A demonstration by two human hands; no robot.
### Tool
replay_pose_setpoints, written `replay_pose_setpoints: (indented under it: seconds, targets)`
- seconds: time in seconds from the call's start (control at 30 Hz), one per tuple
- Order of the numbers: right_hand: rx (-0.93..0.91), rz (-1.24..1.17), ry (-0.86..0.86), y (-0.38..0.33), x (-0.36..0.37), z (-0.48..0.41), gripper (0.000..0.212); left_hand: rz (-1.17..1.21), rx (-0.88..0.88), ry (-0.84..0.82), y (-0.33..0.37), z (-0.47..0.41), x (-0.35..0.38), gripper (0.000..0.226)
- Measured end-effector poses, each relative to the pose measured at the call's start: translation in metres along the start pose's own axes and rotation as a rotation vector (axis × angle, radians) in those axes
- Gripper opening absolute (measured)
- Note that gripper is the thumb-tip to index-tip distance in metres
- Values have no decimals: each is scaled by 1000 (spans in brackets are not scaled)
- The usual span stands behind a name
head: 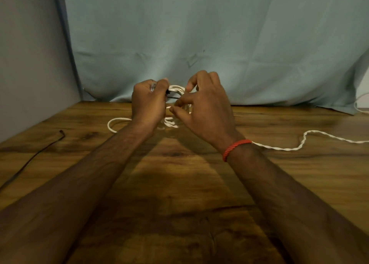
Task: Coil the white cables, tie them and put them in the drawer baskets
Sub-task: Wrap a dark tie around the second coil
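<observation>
Coil [176, 88] half behind right hand [205, 108]

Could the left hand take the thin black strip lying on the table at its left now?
Probably not at once: the left hand grips the white coil and must release it first. Nothing tall stands between it and the black strip.

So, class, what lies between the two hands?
Head view: the coiled white cable and a black tie lie between left hand and right hand.

Left hand [148, 102], right hand [205, 108] on coil [176, 88]
</observation>
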State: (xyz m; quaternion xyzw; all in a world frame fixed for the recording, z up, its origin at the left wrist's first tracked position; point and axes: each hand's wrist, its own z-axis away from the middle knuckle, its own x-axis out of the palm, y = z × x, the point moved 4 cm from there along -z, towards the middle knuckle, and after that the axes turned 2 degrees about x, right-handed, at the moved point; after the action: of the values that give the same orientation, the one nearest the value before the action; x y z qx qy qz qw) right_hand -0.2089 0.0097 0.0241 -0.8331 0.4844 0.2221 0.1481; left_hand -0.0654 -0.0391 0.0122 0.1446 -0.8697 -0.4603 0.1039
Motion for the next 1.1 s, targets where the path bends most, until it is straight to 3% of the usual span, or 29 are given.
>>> replay_pose_setpoints:
  seconds: [0.17,0.3,0.4,0.77,0.93,1.1]
  targets:
    - [69,244,-180,3,13,7,37,63,-65,-71,-6,4,10,43]
    - [179,118,-300,3,20,12,32,74,-30,-119,-5,10,17,43]
    - [237,1,-263,3,19,12,21,108,-63,-117,-3,12,16,43]
    - [237,223,-186,0,18,12,33,108,-109,-189,0,10,17,50]
    - [305,-23,-310,2,25,15,32,104,-139,-207,0,12,15,46]
    - [411,-135,-299,3,28,15,13,134,-192,-250,0,14,17,45]
